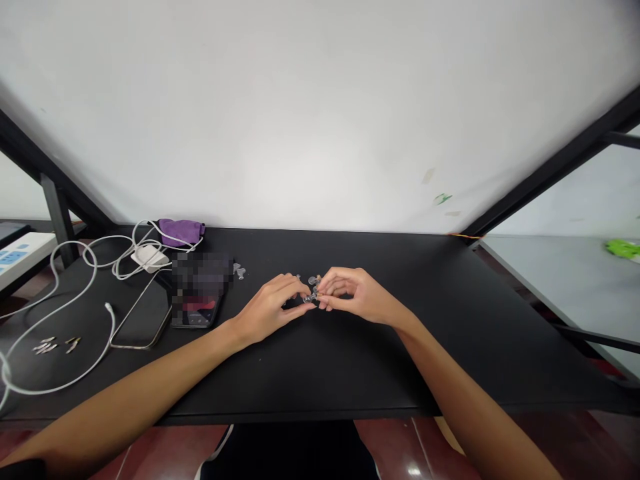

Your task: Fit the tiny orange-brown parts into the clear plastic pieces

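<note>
Over the middle of the black table, my left hand (277,297) and my right hand (353,292) meet almost fingertip to fingertip. Thumb and fingers of the left pinch a small clear plastic piece (308,299) with a round flared end, like a suction cup. My right hand is also closed in a pinch at the same cluster of clear bits; its fingers hide part of what they hold. Another clear round piece (313,281) shows just behind the fingertips. Farther left, beside the phone, lie a few more clear flared pieces (241,272).
Left of my hands lie a lit phone (197,313), a dark phone (143,320), a white charger (150,258), a looping white cable (95,267) and a purple pouch (181,232). Several small metallic bits (46,346) sit near the left edge. A white wall (310,120) rises behind the table (350,380).
</note>
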`<state>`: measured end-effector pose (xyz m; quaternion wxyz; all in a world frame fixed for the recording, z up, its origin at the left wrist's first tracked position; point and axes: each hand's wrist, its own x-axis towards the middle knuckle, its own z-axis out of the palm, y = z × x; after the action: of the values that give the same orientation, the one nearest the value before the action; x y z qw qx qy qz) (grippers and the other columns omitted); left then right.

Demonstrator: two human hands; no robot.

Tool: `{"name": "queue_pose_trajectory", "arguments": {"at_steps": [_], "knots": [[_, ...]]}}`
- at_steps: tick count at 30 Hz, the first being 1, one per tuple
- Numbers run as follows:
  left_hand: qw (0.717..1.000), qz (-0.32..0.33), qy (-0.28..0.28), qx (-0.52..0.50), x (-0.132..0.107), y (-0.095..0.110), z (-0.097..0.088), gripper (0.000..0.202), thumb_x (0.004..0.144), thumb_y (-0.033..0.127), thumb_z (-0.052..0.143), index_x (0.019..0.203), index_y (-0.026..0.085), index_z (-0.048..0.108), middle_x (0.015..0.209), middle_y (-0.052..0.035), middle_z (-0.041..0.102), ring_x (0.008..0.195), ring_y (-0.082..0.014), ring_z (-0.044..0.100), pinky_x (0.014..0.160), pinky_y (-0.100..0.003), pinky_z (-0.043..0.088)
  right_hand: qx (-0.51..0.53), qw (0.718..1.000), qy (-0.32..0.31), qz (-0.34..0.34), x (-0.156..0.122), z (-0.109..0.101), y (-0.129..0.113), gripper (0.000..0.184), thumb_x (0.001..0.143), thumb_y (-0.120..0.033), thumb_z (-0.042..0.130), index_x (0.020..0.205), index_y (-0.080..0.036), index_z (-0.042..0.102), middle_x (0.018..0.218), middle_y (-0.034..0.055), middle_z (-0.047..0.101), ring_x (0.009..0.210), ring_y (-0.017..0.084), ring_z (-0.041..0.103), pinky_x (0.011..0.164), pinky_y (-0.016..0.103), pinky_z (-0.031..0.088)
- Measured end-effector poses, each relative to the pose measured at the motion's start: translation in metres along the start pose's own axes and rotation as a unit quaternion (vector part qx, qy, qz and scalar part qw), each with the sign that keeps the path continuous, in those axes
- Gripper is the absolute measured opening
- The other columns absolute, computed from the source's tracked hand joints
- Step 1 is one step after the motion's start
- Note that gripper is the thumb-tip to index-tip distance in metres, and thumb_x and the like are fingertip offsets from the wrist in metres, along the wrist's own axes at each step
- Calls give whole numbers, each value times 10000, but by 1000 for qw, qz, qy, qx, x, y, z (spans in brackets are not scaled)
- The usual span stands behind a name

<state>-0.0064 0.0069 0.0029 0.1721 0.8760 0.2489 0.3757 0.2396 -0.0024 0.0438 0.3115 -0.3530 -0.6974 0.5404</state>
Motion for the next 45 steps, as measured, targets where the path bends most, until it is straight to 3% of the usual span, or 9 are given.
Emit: {"name": "queue_pose_trajectory", "arguments": {"at_steps": [10, 13, 21, 30, 45], "knots": [[999, 12, 19, -25, 0, 0, 1, 126, 995, 303, 678, 1042, 191, 644, 888, -33, 664, 817, -159, 618, 787, -308, 508, -47, 998, 27, -18, 3, 2, 2, 244, 883, -389, 805, 996, -175, 773, 958, 73, 769, 890, 229, 756, 888, 396, 605], [999, 15, 26, -37, -1, 0, 1, 126, 993, 295, 679, 1049, 186, 650, 899, -41, 669, 822, -161, 623, 784, -303, 516, -29, 999, 28, -10, 4, 2, 5, 229, 879, -374, 815, 980, -172, 774, 918, 68, 777, 849, 225, 762, 868, 397, 616], [997, 9, 33, -65, -4, 0, 3, 127, 970, 265, 710, 1050, 179, 660, 894, -36, 660, 827, -156, 642, 776, -291, 538, -34, 995, 55, -77, 5, 5, 9, 112, 925, -293, 770, 946, -203, 833, 962, 69, 746, 841, 205, 756, 812, 362, 627], [997, 24, 51, -57, -7, -4, 6, 113, 959, 214, 718, 1042, 178, 649, 938, -55, 688, 864, -168, 669, 789, -300, 557, 21, 997, 65, -42, 10, 12, 18, 166, 925, -337, 766, 900, -175, 785, 868, 43, 713, 767, 179, 713, 734, 339, 578], [995, 70, 67, 24, -6, -5, 7, 101, 972, 187, 694, 1044, 184, 623, 951, -58, 684, 854, -168, 653, 772, -311, 560, 35, 997, 73, 18, 10, 20, 13, 320, 886, -482, 788, 845, -176, 705, 735, 25, 696, 692, 173, 667, 703, 347, 548]]}}
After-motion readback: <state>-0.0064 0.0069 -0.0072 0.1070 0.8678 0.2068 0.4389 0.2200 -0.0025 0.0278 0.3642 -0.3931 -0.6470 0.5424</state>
